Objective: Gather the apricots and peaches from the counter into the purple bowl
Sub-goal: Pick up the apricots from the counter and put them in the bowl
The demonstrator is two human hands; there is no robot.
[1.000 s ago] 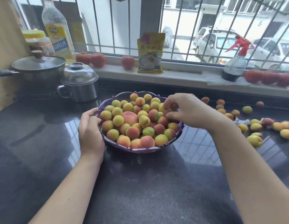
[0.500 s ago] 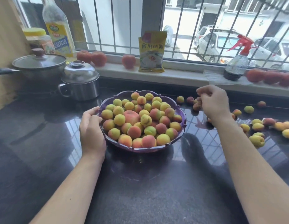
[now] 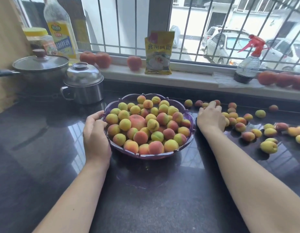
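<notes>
The purple bowl [image 3: 156,156] stands mid-counter, heaped with yellow-red apricots around one larger peach [image 3: 137,121]. My left hand [image 3: 95,137] holds the bowl's left rim, thumb on the edge. My right hand [image 3: 210,118] lies palm down just right of the bowl, its fingers curled over a small cluster of apricots [image 3: 219,108] near the back of the counter. Several more loose apricots [image 3: 268,147] are scattered to the right. Red peaches sit on the windowsill at the left [image 3: 103,60] and at the far right [image 3: 266,78].
A lidded steel pot [image 3: 83,84] and a lidded pan [image 3: 40,68] stand left of the bowl. On the sill are an oil bottle [image 3: 60,31], a yellow packet [image 3: 158,52] and a spray bottle [image 3: 246,68]. The dark counter [image 3: 146,199] stretches toward me.
My right hand left the bowl, moved right to the loose apricots and has now dropped onto them. My left hand stayed on the bowl's rim.
</notes>
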